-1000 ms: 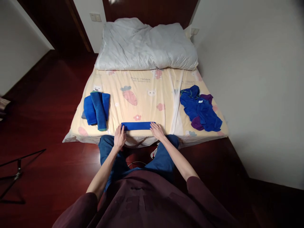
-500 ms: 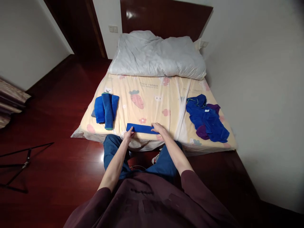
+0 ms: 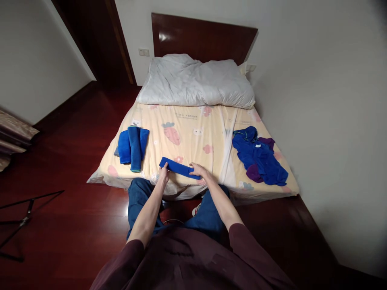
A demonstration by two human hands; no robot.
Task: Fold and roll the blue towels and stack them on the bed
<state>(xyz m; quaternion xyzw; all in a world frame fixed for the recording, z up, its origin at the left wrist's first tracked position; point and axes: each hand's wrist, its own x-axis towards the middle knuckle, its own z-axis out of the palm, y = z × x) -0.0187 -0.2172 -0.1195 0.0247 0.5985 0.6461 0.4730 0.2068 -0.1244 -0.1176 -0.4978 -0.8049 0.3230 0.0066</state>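
Note:
A blue cloth folded into a long narrow strip (image 3: 178, 167) is held between my hands at the front edge of the bed. My left hand (image 3: 163, 171) grips its left end, thumb on top. On its right end is my right hand (image 3: 198, 169), fingers closed over the cloth. The strip tilts, with its left end farther up the bed. To the left lies a stack of folded blue cloths (image 3: 124, 147), with a rolled blue cloth (image 3: 135, 149) across it. On the right sits a crumpled heap of blue cloths (image 3: 263, 159) with a purple cloth (image 3: 254, 173) showing among them.
The bed (image 3: 187, 141) has a pale yellow printed sheet. A grey-white quilt (image 3: 196, 82) is bunched below the dark headboard (image 3: 202, 40). A black metal stand (image 3: 26, 217) is on the floor at the left. The wall (image 3: 326, 121) runs along the right.
The strip's right end has dipped toward me, so it now slants. Both hands still hold it. The camera view has shifted upward a little.

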